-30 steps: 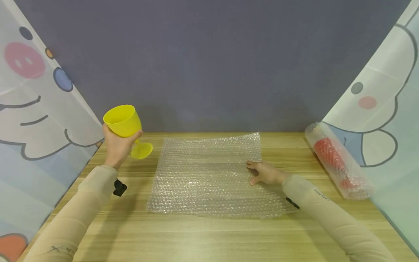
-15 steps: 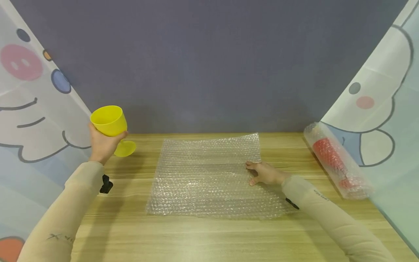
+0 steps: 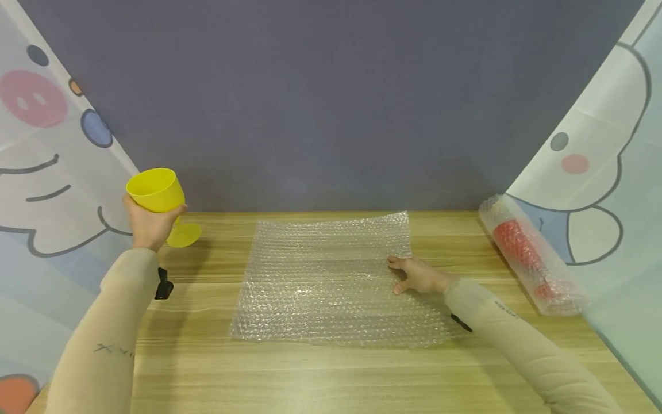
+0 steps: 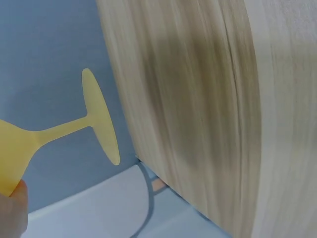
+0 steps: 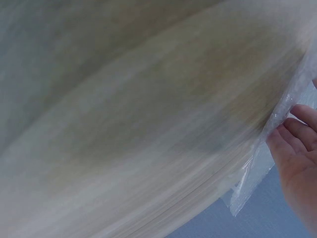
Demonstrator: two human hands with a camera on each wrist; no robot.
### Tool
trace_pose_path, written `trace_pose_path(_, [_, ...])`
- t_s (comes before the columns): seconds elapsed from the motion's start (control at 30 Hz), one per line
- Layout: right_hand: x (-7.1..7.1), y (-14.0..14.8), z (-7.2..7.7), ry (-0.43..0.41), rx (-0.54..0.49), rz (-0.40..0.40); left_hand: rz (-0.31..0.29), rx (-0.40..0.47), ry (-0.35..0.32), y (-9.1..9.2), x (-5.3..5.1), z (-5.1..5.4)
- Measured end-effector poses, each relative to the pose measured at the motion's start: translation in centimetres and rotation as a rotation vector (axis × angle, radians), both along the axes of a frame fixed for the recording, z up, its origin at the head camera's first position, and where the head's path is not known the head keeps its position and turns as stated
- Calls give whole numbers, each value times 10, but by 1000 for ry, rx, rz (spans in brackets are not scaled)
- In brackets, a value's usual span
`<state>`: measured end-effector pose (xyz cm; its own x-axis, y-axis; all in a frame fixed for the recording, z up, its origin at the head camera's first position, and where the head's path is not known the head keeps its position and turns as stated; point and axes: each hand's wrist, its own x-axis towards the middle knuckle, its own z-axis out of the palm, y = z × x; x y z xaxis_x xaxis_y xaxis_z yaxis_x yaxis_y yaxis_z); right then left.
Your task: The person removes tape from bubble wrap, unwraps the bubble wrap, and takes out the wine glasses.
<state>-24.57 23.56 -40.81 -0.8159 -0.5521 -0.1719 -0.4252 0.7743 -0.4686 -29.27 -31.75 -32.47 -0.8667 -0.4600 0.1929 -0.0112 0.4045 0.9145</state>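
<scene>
Small screened-off booth, looks like a staged work nook. Evidence: wood-grain bench (image 3: 331,379) boxed in on three sides. Back: plain grey-blue panel (image 3: 331,103), right up at the bench's far edge. Left: pale cartoon-print sheet (image 3: 46,178), big pink snout, thick grey outlines. Right: similar cartoon sheet (image 3: 610,172), pink cheek, light creases, so probably fabric or vinyl. Left wrist view has bench, panel and left sheet meeting at the corner. Home, office or lab around it: can't tell.
</scene>
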Motion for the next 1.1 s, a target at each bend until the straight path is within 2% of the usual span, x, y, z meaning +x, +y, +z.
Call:
trace_pose_path(0.2, [0,2,1,14,5,-11,30,8,-16,-1,-15,-5])
trace_pose_path(0.3, [0,2,1,22,10,-5,48,25,-50,0,-18,-6])
trace_pose_path(0.43, [1,0,1,8,7,3,78,74,-77,1,-18,-11])
trace_pose_path(0.6, [0,-2,2,-4,-2,0,118,126,-53,0,-17,-19])
trace_pose_path(0.77, [-1,-3,4,-2,-4,-7,116,154,-61,2,-14,-25])
trace_pose_path(0.87, [0,-3,4,-3,2,-8,114,170,-78,4,-13,-27])
trace_pose_path(1.1, [3,-2,2,5,8,-16,121,155,-60,9,-12,-26])
